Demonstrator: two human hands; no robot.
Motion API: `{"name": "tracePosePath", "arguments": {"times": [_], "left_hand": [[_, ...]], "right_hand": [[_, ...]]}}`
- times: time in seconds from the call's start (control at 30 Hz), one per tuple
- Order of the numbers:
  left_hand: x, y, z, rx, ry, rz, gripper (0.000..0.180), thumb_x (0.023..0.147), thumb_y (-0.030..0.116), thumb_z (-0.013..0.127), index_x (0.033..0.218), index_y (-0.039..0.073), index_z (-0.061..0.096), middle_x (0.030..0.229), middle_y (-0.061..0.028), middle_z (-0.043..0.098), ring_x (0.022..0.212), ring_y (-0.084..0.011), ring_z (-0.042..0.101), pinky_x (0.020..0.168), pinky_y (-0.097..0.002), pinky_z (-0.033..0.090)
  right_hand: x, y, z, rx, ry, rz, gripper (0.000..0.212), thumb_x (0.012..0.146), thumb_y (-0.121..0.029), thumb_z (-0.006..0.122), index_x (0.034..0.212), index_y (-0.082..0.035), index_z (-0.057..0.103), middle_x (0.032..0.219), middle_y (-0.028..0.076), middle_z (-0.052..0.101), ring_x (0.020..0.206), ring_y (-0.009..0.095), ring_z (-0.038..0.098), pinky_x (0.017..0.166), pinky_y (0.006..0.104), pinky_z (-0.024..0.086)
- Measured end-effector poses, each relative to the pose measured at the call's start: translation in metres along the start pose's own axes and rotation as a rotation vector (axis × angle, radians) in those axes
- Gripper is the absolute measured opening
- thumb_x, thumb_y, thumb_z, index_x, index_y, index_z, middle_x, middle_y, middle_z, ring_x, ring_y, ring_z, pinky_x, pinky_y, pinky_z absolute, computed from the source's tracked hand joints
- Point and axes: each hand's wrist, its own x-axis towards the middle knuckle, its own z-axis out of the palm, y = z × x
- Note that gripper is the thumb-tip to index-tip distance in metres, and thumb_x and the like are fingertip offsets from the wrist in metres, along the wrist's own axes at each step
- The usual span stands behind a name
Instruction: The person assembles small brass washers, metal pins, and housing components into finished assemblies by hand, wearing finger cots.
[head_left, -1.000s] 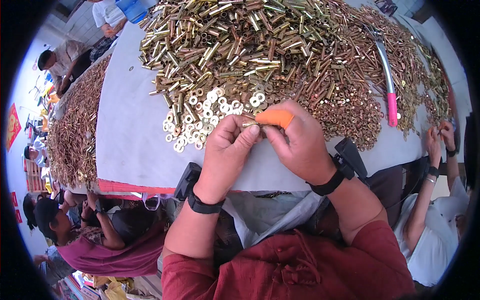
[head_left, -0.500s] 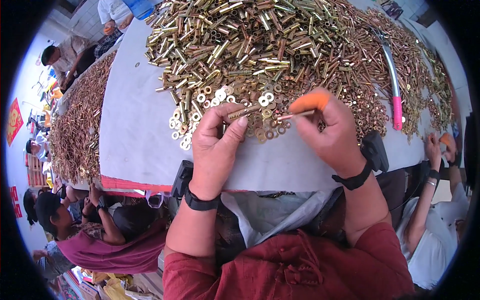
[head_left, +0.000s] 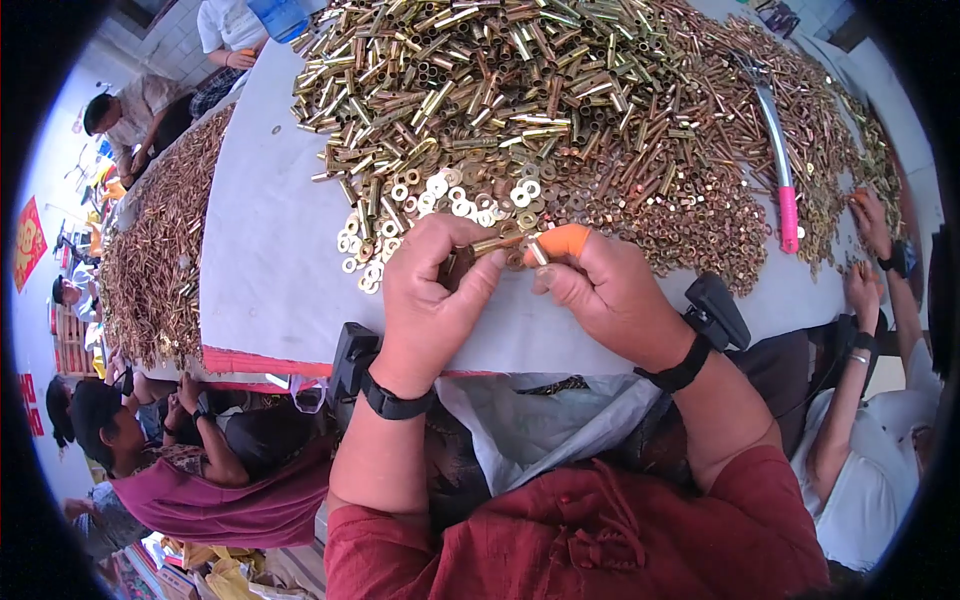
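My left hand [head_left: 432, 288] and my right hand [head_left: 610, 290] meet over the near edge of a grey table [head_left: 270, 260]. Together they pinch a small brass tube [head_left: 497, 243] between their fingertips. An orange rubber finger cot [head_left: 562, 240] covers my right forefinger. Just beyond my fingers lies a patch of flat brass washers [head_left: 440, 200]. Behind that rises a big heap of brass tubes and nuts [head_left: 560, 110]. Both wrists carry black bands.
A curved metal tool with a pink handle [head_left: 783, 190] lies on the heap at right. Another person's hands [head_left: 868, 250] work at the table's right edge. A second table with a copper-coloured heap [head_left: 160, 250] stands left, with people seated around it. A white bag [head_left: 540, 425] hangs in my lap.
My right hand drew back from the heap toward my left hand, and both hands now close on the brass tube nearer the table's edge.
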Motion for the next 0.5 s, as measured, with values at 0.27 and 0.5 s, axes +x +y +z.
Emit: {"name": "tracePosePath", "arguments": {"times": [0.27,0.5], "left_hand": [[-0.002,0.0,0.015,-0.268,-0.054,-0.045,0.018,0.084,0.004,0.071,0.1,0.002,0.063,0.094,-0.0071,0.067,0.081,-0.017,0.062,0.072,-0.0287,0.05],[0.004,0.0,0.002,0.141,-0.033,0.159,0.021,0.085,0.002,0.07,0.105,0.005,0.067,0.087,-0.0076,0.061,0.081,-0.0216,0.061,0.071,-0.0307,0.049]], "right_hand": [[0.0,0.007,0.006,0.154,-0.004,0.046,0.02,0.094,-0.018,0.062,0.106,-0.002,0.064,0.08,0.017,0.066,0.073,0.033,0.066,0.064,0.0389,0.05],[0.002,-0.001,-0.016,-0.417,0.087,-0.21,0.018,0.088,-0.019,0.066,0.099,-0.005,0.066,0.081,0.013,0.061,0.074,0.034,0.062,0.063,0.0441,0.049]]}}
